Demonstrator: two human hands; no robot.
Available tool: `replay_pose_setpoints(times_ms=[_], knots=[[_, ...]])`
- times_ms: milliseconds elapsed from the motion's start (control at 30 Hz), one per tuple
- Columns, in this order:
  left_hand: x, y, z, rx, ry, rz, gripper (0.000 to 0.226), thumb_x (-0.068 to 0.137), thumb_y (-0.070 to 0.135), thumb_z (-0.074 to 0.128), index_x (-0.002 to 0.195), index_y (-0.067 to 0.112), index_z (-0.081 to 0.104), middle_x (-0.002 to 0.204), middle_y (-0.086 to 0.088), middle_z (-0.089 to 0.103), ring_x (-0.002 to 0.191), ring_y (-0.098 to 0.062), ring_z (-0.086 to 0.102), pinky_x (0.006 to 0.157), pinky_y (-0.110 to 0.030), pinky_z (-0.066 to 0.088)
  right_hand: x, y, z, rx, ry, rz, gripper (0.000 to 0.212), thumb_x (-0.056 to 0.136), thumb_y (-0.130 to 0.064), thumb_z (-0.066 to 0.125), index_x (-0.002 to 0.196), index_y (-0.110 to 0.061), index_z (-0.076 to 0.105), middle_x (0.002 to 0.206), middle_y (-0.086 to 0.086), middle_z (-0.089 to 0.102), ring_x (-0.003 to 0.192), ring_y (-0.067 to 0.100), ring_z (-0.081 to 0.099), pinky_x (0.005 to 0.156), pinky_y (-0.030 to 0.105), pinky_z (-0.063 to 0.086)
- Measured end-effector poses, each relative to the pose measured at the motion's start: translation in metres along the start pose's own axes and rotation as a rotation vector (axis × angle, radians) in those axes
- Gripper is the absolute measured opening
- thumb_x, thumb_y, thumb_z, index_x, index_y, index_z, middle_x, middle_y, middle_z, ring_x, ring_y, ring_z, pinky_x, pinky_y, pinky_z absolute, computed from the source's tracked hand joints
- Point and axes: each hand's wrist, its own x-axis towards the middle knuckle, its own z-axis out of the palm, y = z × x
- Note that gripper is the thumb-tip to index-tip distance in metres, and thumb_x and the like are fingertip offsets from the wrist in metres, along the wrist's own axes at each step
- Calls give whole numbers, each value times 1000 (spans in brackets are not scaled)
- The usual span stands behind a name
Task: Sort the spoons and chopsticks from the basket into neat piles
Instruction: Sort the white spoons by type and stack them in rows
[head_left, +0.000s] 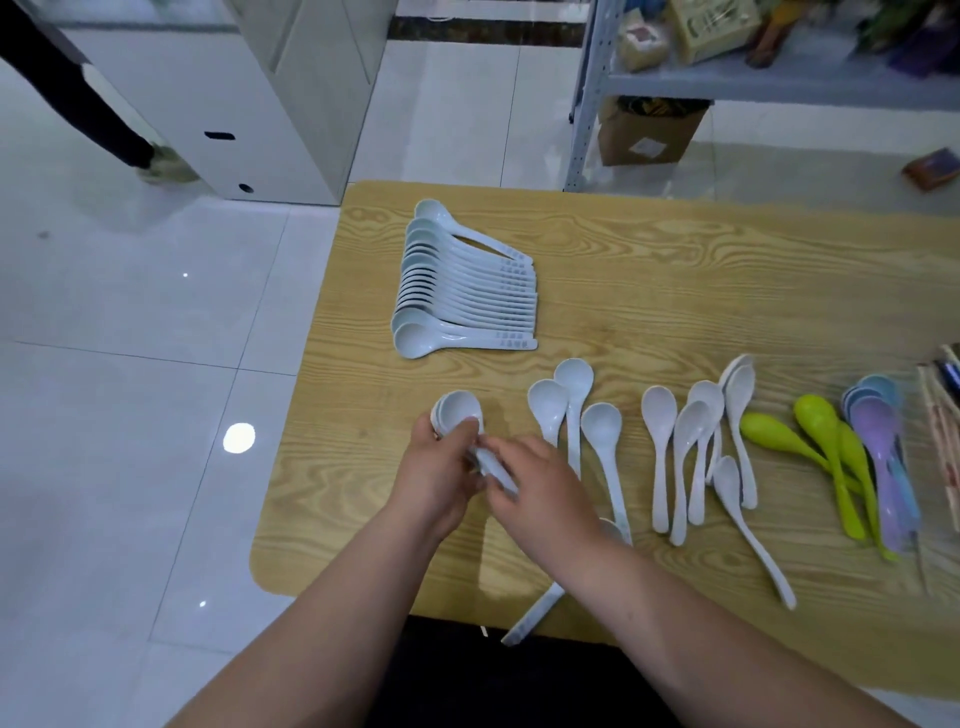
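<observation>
Table (675, 270): I see both hands meeting near its front-left corner. Left hand (441, 467) and right hand (540, 480) each clamp their fingers on the handles of a small spoon stack (457, 410), bowls pointing away. Behind lies a neat spoon row (462, 291). To the right lie white spoons (660, 410), partly under my right forearm, then green spoons (813, 415), purple spoons (878, 431) and chopsticks (937, 415). The print on the row's handles is unreadable.

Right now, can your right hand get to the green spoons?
Probably, once it lets go: the right hand and left hand both hold a small spoon stack. The green spoons lie uncovered further right, nothing over them.
</observation>
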Motion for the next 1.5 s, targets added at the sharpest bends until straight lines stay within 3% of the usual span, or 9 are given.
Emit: replay_pose_setpoints(times_ms=[100,200,367,500,733,867,1033,1267,1500], knots=[[4,-3,-6,-94,91,37,31,96,-3,47,124,10,48,110,-20,62,78,-27,66,60,-39,59,2,-7,2,74,-75,22,43,90,-34,68,131,-35,55,120,-12,50,109,4,57,95,30,50],[15,3,-18,-257,108,8,36,95,-7,43,128,9,46,113,-20,59,87,-30,64,82,-63,57,10,-9,-5,62,-226,149,35,94,-51,60,125,-39,47,119,-13,55,102,2,60,87,28,50],[30,20,-31,-474,93,17,38,96,-8,41,126,16,45,122,-19,57,99,-31,71,80,-56,58,24,-17,-3,156,-443,271,24,102,-48,47,119,-31,50,95,-2,68,78,12,64,74,39,57],[47,35,-47,-269,68,64,40,89,-11,43,125,6,47,116,-23,57,93,-32,73,89,-54,56,44,-12,-5,-142,-334,72,23,103,-44,42,118,-30,53,88,-5,65,74,12,58,68,38,47],[78,55,-71,703,84,447,25,81,9,68,99,25,62,90,11,70,74,5,62,62,-11,47,88,21,-8,-626,40,-360,40,94,-34,46,117,-10,67,87,8,62,66,28,60,53,35,47],[104,58,-77,885,97,606,21,82,18,75,95,27,62,95,12,63,81,-3,61,65,-19,47,113,31,-4,-714,132,-417,36,92,-28,46,110,-6,69,81,11,55,63,28,54,50,36,47],[121,56,-80,1010,107,677,33,84,20,76,112,26,61,111,6,45,84,10,52,76,-8,43,131,40,1,-764,214,-385,35,91,-25,48,110,-8,71,83,12,59,68,33,57,57,38,47],[132,63,-71,1074,136,778,35,83,17,75,109,9,52,109,1,43,91,-23,56,76,-35,52,137,45,9,-745,271,-299,35,83,-17,73,117,-12,70,91,10,59,84,33,58,67,41,51],[148,78,-69,1024,151,637,39,81,27,79,103,21,47,109,-2,55,81,-10,56,62,-18,41,155,37,9,-691,357,-293,25,84,-11,69,109,-11,68,90,11,57,85,33,55,68,42,52]])
